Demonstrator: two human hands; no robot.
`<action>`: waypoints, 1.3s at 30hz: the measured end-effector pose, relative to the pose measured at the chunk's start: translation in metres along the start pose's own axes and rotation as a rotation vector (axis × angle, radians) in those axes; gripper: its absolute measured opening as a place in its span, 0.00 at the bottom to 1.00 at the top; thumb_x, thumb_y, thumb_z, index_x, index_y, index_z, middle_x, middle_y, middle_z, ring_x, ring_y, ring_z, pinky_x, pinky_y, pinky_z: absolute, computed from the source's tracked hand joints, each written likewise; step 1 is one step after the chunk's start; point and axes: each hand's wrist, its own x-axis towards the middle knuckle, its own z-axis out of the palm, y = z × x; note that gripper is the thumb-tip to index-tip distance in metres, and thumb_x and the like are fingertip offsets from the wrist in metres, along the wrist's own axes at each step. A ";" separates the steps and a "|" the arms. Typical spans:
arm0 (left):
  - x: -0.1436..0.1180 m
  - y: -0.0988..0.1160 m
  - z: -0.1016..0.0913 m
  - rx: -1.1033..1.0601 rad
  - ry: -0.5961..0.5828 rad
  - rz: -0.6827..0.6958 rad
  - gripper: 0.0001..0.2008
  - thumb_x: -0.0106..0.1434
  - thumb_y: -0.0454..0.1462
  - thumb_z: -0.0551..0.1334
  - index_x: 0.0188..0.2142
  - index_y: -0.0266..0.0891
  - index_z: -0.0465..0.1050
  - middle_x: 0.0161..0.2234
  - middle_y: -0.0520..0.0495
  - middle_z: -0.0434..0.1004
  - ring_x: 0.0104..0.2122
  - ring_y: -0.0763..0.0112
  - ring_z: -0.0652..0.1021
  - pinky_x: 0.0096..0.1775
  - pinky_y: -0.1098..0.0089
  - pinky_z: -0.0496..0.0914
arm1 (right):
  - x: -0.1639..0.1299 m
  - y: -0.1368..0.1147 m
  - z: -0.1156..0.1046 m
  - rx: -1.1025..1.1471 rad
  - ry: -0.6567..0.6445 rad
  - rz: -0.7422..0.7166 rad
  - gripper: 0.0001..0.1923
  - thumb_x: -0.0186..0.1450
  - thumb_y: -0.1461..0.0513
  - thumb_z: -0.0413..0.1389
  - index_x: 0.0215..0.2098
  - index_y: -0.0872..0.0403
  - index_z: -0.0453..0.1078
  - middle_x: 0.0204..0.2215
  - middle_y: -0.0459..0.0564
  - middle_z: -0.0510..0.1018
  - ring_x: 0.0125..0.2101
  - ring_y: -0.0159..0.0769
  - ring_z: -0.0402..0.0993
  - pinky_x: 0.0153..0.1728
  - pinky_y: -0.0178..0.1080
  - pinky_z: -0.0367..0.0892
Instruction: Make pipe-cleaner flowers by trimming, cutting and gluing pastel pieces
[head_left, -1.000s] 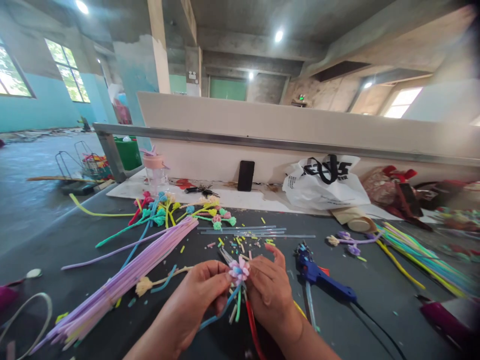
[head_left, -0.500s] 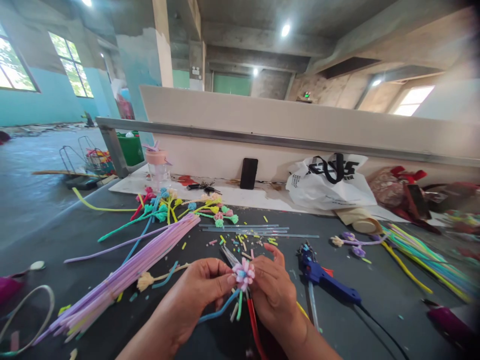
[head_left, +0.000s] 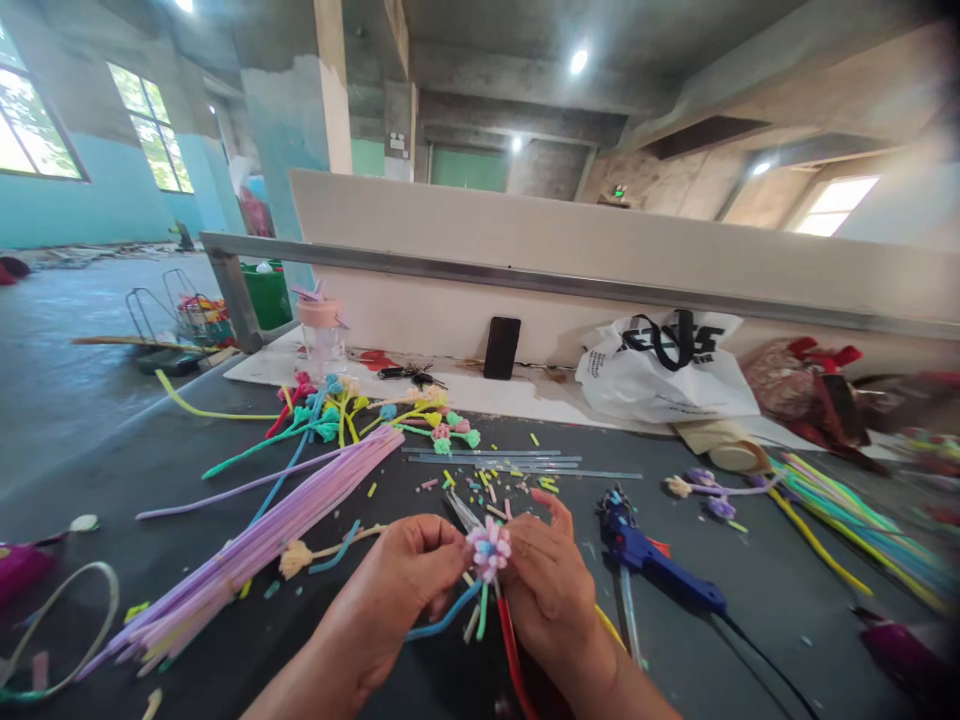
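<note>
Between my hands is a small pink and lilac pipe-cleaner flower (head_left: 489, 549) with a blue centre. My left hand (head_left: 421, 575) pinches its left petals between thumb and forefinger. On the other side, my right hand (head_left: 551, 575) closes on the right petals, one finger raised. Beneath the flower lie pliers with red handles (head_left: 512, 650), their metal jaws (head_left: 461, 512) pointing away from me. A blue pipe cleaner (head_left: 442, 622) runs under my left hand. Short green and pale cut pieces lie just below the flower.
Left of my hands lies a bundle of lilac and pink pipe cleaners (head_left: 262, 550), with finished flowers (head_left: 390, 412) behind it. A blue glue gun (head_left: 645, 560) with a cord rests at right. Clear glue sticks (head_left: 517, 460), a phone (head_left: 502, 348) and a white bag (head_left: 667, 370) are farther back.
The whole view has shifted slightly to the right and down. Both hands keep the same grip on the flower, which looks almost unchanged.
</note>
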 end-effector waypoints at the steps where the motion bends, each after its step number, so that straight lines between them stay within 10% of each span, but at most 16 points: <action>1: 0.000 0.000 -0.001 -0.017 -0.015 0.028 0.13 0.54 0.42 0.60 0.21 0.36 0.62 0.14 0.58 0.57 0.15 0.83 0.55 0.19 0.76 0.48 | 0.000 0.002 0.001 0.012 0.006 0.006 0.10 0.60 0.72 0.48 0.27 0.53 0.65 0.20 0.41 0.72 0.23 0.28 0.68 0.48 0.49 0.54; 7: -0.001 0.001 -0.005 0.040 0.044 0.244 0.11 0.57 0.42 0.58 0.26 0.36 0.68 0.17 0.57 0.59 0.19 0.81 0.58 0.22 0.78 0.53 | -0.007 0.014 0.008 0.134 -0.008 0.100 0.10 0.62 0.68 0.47 0.25 0.52 0.64 0.18 0.40 0.69 0.21 0.28 0.67 0.48 0.45 0.56; 16: 0.001 -0.004 -0.004 0.714 0.206 0.663 0.06 0.56 0.36 0.59 0.27 0.38 0.73 0.23 0.51 0.68 0.22 0.75 0.68 0.25 0.75 0.63 | -0.006 0.012 0.008 0.044 -0.072 0.043 0.09 0.60 0.70 0.47 0.29 0.52 0.65 0.22 0.43 0.74 0.24 0.30 0.69 0.48 0.48 0.54; 30: 0.001 -0.009 -0.007 0.875 0.139 0.946 0.06 0.57 0.29 0.57 0.26 0.37 0.70 0.23 0.50 0.70 0.24 0.76 0.71 0.29 0.75 0.65 | -0.010 0.011 0.011 -0.036 -0.071 0.040 0.10 0.60 0.70 0.47 0.23 0.54 0.61 0.18 0.41 0.68 0.20 0.27 0.62 0.48 0.48 0.54; 39: 0.000 -0.006 -0.010 0.800 0.077 0.899 0.07 0.60 0.32 0.56 0.28 0.38 0.71 0.24 0.50 0.72 0.26 0.74 0.73 0.29 0.75 0.67 | -0.008 0.008 0.009 0.101 -0.018 0.123 0.11 0.61 0.68 0.48 0.22 0.54 0.64 0.17 0.41 0.68 0.21 0.29 0.63 0.49 0.49 0.53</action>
